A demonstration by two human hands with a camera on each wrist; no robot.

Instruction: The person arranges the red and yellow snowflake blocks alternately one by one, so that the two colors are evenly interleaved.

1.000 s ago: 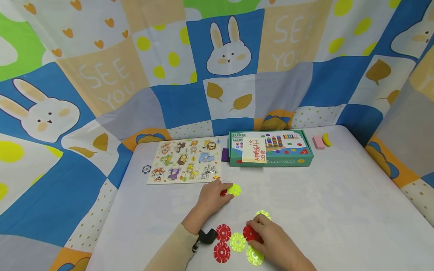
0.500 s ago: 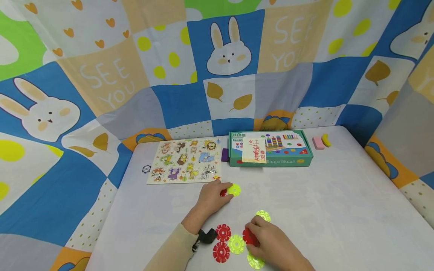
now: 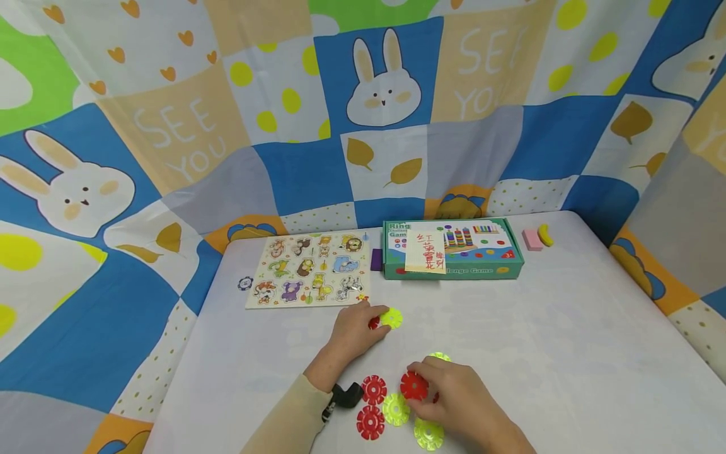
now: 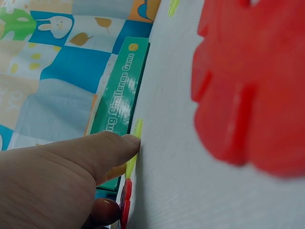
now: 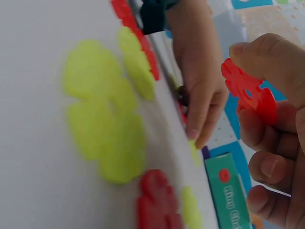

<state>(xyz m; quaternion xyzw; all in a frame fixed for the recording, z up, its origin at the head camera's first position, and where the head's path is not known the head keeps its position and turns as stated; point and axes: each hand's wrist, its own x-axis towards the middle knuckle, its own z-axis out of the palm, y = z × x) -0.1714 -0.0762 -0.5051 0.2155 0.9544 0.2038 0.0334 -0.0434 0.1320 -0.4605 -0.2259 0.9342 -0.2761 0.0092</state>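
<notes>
My right hand [image 3: 462, 397] pinches a red snowflake disc [image 3: 414, 385] between thumb and fingers; in the right wrist view this disc [image 5: 250, 93] is raised off the table. Farther forward, my left hand [image 3: 353, 331] has thumb and forefinger at opposite edges of a yellow-green snowflake disc [image 3: 392, 318], with a red disc [image 4: 125, 202] joining it under the fingers. Between the hands and the near edge lie two red discs [image 3: 374, 390] and a yellow-green disc [image 3: 396, 409]. Another yellow-green disc [image 3: 428, 434] lies below the right hand, one [image 3: 440, 357] pokes out beyond it, and a red disc [image 5: 157, 202] is partly hidden beneath.
At the back stand a green game box [image 3: 454, 275] with a handwritten note [image 3: 425, 252] and a wooden animal puzzle board [image 3: 309, 271]. A pink block [image 3: 532, 239] and a yellow toy banana [image 3: 546, 234] lie right of the box. A patterned cloth [image 3: 386, 170] hangs behind the table.
My right hand has turned and lifted the red disc, showing its face more fully. The yellow-green and red discs near it shifted slightly earlier. My left hand has stayed in place.
</notes>
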